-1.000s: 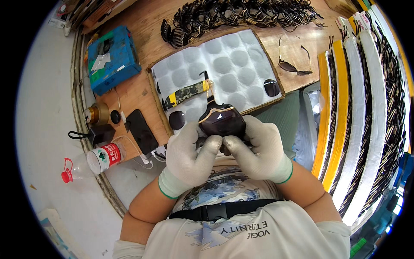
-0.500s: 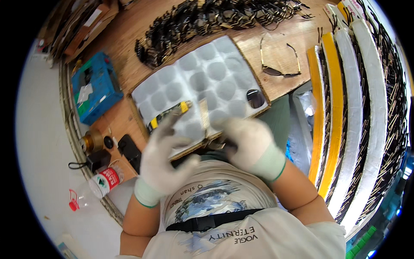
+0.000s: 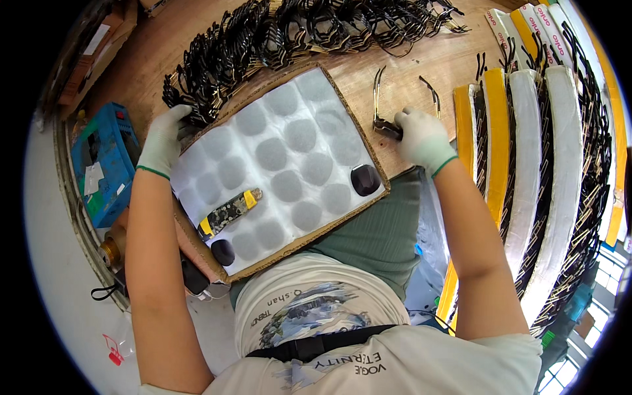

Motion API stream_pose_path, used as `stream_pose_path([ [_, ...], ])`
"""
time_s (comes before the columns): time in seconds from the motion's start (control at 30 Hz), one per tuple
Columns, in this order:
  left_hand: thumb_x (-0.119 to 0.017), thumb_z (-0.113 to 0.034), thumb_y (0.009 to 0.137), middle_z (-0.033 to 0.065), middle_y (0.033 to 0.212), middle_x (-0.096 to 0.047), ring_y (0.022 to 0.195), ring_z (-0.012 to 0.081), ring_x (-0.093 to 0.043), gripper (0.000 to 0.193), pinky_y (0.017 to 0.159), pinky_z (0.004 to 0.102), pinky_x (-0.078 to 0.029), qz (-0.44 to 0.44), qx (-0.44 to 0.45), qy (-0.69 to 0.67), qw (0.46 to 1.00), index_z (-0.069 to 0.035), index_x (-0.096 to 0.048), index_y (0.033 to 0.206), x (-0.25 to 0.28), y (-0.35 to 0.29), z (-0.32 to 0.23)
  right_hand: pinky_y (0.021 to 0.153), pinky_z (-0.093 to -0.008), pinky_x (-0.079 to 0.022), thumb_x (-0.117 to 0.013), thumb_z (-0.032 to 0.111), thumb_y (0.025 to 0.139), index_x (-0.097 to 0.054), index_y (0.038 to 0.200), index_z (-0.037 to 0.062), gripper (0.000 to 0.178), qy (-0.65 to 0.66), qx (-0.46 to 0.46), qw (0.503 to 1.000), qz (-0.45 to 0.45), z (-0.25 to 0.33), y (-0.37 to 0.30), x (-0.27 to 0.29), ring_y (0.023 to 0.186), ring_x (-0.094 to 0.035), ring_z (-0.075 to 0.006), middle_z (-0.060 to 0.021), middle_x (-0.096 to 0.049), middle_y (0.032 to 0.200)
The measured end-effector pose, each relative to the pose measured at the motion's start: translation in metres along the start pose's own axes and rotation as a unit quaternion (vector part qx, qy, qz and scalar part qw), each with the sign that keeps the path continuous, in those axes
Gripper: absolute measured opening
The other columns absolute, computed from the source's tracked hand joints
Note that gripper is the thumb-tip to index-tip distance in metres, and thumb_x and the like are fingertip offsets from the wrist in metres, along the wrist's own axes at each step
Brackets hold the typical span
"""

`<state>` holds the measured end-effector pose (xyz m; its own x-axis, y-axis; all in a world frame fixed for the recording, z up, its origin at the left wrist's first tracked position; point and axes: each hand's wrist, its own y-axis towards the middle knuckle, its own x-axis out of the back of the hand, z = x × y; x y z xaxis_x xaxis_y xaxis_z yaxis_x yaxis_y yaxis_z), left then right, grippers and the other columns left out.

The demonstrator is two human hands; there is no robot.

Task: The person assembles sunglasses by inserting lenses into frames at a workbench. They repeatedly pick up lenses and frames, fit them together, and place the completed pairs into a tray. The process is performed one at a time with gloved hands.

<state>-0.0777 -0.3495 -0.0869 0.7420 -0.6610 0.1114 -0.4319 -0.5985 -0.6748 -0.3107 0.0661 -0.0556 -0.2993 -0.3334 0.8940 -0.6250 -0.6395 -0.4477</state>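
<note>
My right hand (image 3: 422,139), in a white glove, is closed on the front of a pair of sunglasses (image 3: 388,128) whose temples point away from me. The glove hides much of its front. My left hand (image 3: 161,141), also gloved, is closed at the left end of a long heap of black and gold eyeglass frames (image 3: 263,39), its fingers around an eyeglass frame there. Between my hands lies a shallow cardboard box (image 3: 296,249) with white film over rows of round grey lenses. On the film rest a dark lens (image 3: 365,180), another dark lens (image 3: 222,251) and a yellow-and-black utility knife (image 3: 227,214).
At the right stand long rows of frames between yellow and white padded strips (image 3: 520,151). A blue box (image 3: 105,164) sits at the left, with a black phone-like thing (image 3: 194,276) nearer me. Folded cardboard (image 3: 92,56) leans at the far left.
My hands have moved apart from the box's near edge, left to the frame heap, right to the sunglasses. A dark lens now shows at the box's near left corner.
</note>
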Motion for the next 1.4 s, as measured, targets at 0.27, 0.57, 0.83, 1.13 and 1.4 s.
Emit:
stream_pose_path([
  [0.27, -0.069, -0.012, 0.089, -0.0008, 0.067, -0.048, 0.054, 0.0102, -0.045, 0.007, 0.044, 0.0235, -0.038, -0.073, -0.062, -0.268, 0.959, -0.012, -0.062, 0.088, 0.044, -0.015, -0.007, 0.096, -0.0468, -0.052, -0.075, 0.019, 0.078, -0.065, 0.120, 0.0052, 0.045, -0.003, 0.054, 0.995, -0.085, 0.026, -0.020, 0.037, 0.113, -0.062, -0.0378, -0.0172, -0.063, 0.122],
  [0.57, -0.057, -0.008, 0.099, 0.0014, 0.083, -0.056, 0.064, 0.0098, -0.050, 0.015, 0.057, 0.0243, -0.041, -0.058, -0.286, -0.360, 0.886, 0.001, -0.061, 0.110, 0.024, -0.181, -0.007, 0.080, -0.0438, -0.053, -0.072, 0.029, 0.082, -0.070, 0.100, 0.0071, 0.029, 0.211, 0.385, 0.889, -0.129, 0.265, -0.096, -0.017, 0.093, -0.065, -0.0293, -0.0100, -0.065, 0.094],
  [0.83, -0.057, -0.009, 0.094, 0.0195, 0.100, -0.063, 0.087, 0.0282, -0.065, 0.027, 0.082, 0.0368, -0.052, -0.025, -0.379, 0.197, 0.904, 0.009, -0.060, 0.114, 0.067, -0.325, 0.121, 0.086, -0.0427, -0.053, -0.077, 0.048, 0.082, -0.068, 0.110, 0.0071, 0.051, 0.048, 0.254, 0.966, 0.000, 0.341, -0.116, -0.021, 0.110, -0.062, -0.0283, -0.0099, -0.063, 0.113],
  [1.13, -0.046, -0.008, 0.103, 0.0173, 0.108, -0.069, 0.093, 0.0210, -0.067, 0.022, 0.087, 0.0339, -0.053, -0.026, -0.413, 0.015, 0.910, 0.007, -0.051, 0.118, 0.047, -0.346, 0.119, 0.082, -0.0466, -0.053, -0.070, 0.029, 0.090, -0.060, 0.101, 0.0022, 0.031, 0.319, 0.302, 0.898, 0.037, 0.300, -0.131, -0.019, 0.094, -0.066, -0.0378, -0.0181, -0.066, 0.097],
  [1.4, -0.050, -0.016, 0.100, 0.0152, 0.091, -0.068, 0.084, 0.0247, -0.070, 0.026, 0.080, 0.0346, -0.055, 0.049, -0.288, 0.153, 0.944, 0.005, -0.054, 0.115, 0.041, -0.344, 0.091, 0.076, -0.0315, -0.056, -0.074, 0.005, 0.089, -0.059, 0.116, -0.0034, 0.032, 0.737, 0.194, 0.643, -0.083, 0.242, -0.220, 0.020, 0.085, -0.070, -0.0166, -0.0135, -0.071, 0.096],
])
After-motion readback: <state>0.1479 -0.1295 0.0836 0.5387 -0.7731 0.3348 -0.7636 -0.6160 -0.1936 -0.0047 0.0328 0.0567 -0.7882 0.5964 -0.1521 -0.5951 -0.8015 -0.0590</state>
